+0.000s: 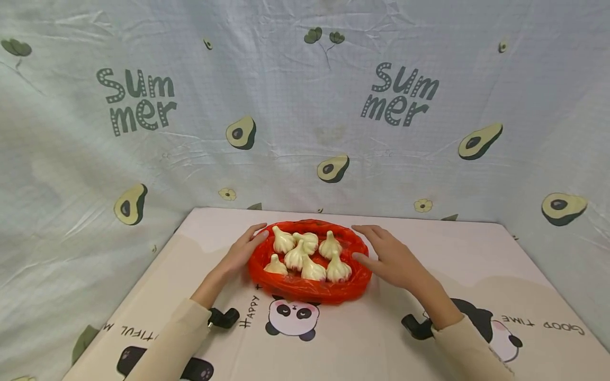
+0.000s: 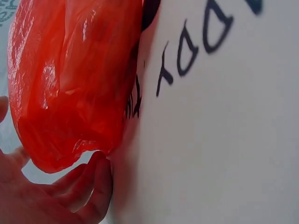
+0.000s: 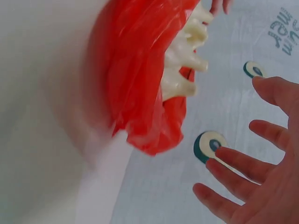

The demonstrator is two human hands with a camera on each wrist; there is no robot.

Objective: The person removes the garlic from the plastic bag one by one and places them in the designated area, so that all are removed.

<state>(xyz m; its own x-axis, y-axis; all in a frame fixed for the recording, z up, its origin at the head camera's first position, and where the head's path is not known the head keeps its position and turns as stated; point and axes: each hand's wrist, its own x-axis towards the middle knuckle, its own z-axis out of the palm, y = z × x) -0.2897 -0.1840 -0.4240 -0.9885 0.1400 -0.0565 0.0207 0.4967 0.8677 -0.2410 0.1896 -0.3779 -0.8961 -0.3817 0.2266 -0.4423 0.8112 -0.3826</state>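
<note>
A red plastic bag (image 1: pixel 310 290), its mouth spread wide, sits on the table with several white garlic bulbs (image 1: pixel 295 257) inside. My left hand (image 1: pixel 240 255) is at the bag's left side, thumb near the rim. In the left wrist view, loosely bent fingers (image 2: pixel 100 179) lie against the end of the bag (image 2: pixel 70 79). My right hand (image 1: pixel 394 259) is spread beside the bag's right side. The right wrist view shows that hand (image 3: pixel 266 182) with fingers apart, holding nothing, and a gap between it and the bag. Whatever lies under the bulbs is hidden.
The pale tabletop (image 1: pixel 343 344) carries printed pandas (image 1: pixel 292 318) and lettering. Behind and along both sides hangs a white cloth (image 1: pixel 286 95) printed with avocados and words. Black wrist mounts (image 1: pixel 224 318) stick out from both forearms close to the table.
</note>
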